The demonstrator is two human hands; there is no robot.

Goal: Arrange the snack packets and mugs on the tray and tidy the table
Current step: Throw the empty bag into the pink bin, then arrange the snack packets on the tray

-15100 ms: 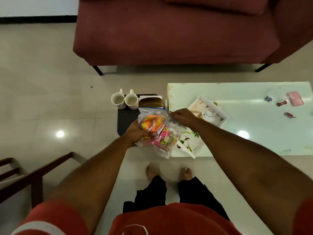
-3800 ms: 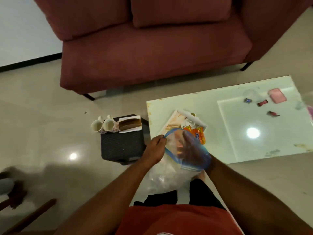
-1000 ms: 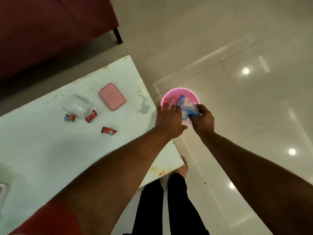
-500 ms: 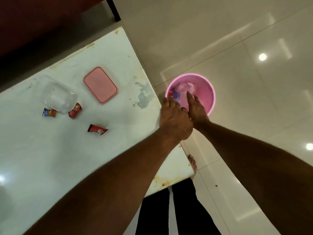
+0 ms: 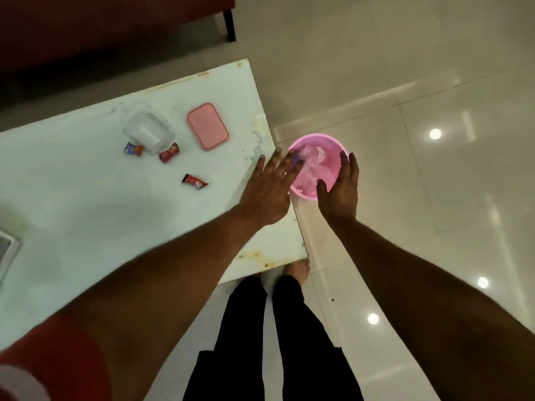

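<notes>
Head view, left to right: a tray corner (image 5: 7,253) shows at 9 o'clock on the bench (image 5: 86,204). Three sweets (image 5: 194,181), a clear box (image 5: 149,131) and a pink lid (image 5: 207,125) lie loose toward 11 o'clock, not yet tidied. Left hand (image 5: 267,195) and right hand (image 5: 340,192) hover over the pink bin (image 5: 330,146) near 1 o'clock, each grip spread and empty; the plastic bag (image 5: 314,166) sits inside. Mugs and snack packets are out of view.

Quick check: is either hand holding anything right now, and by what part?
Nothing is held. The left hand and right hand are both open with fingers spread above the pink bin; the crumpled plastic bag lies loose inside it.
</notes>
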